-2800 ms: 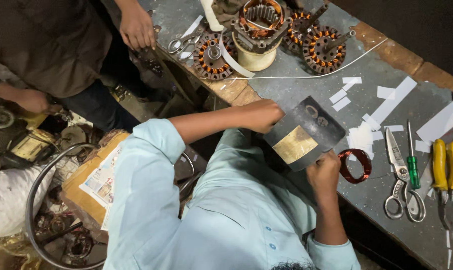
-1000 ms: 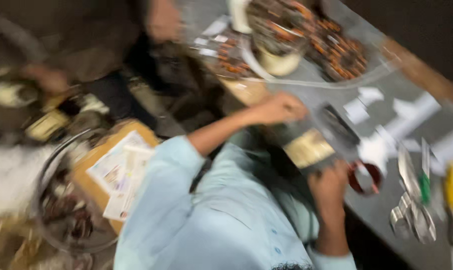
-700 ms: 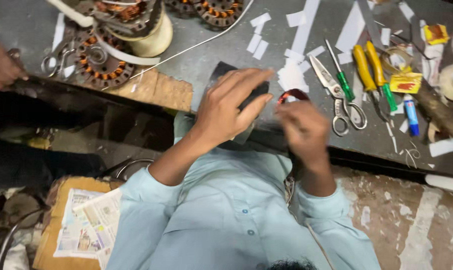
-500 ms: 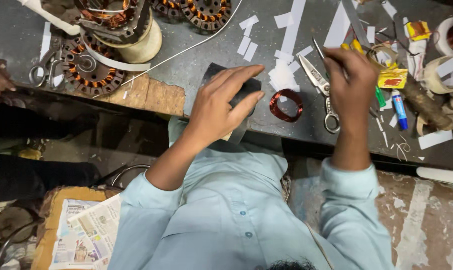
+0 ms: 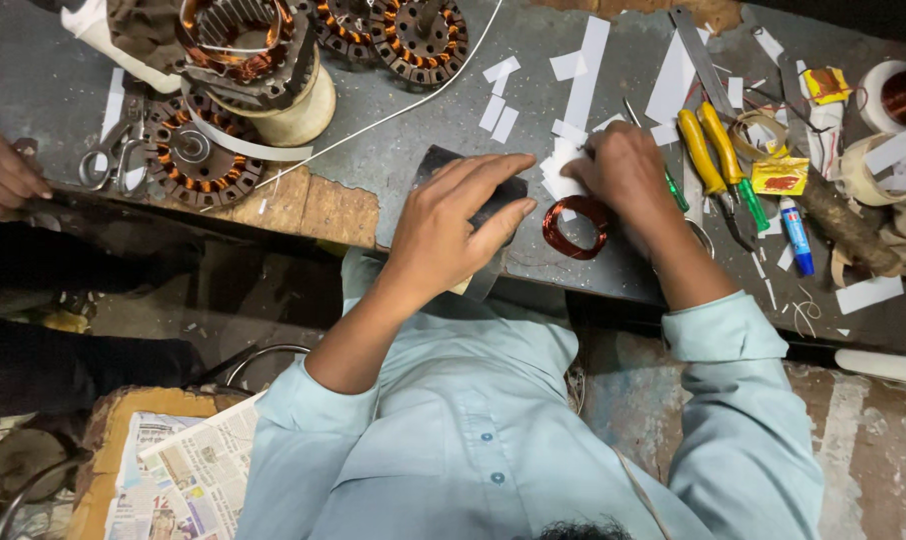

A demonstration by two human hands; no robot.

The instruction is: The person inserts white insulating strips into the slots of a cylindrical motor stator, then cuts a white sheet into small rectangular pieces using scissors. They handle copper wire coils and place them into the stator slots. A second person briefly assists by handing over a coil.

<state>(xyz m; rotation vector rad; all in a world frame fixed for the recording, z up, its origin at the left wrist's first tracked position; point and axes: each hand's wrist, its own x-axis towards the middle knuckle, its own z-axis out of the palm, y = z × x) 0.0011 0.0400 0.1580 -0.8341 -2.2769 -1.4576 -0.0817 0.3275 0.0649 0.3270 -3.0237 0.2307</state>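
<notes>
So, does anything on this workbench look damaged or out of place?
Yes. The front edge of the bench is chipped, with bare brown material showing. White paper strips lie scattered. The left hand presses a dark sheet that overhangs the edge.

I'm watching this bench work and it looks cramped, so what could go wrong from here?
The right hand reaches over the scissors among paper strips; it might nick a finger. The copper coil lies loose near the bench edge, so a sleeve could knock it off. The dark sheet under the left hand overhangs and may slip.
</notes>
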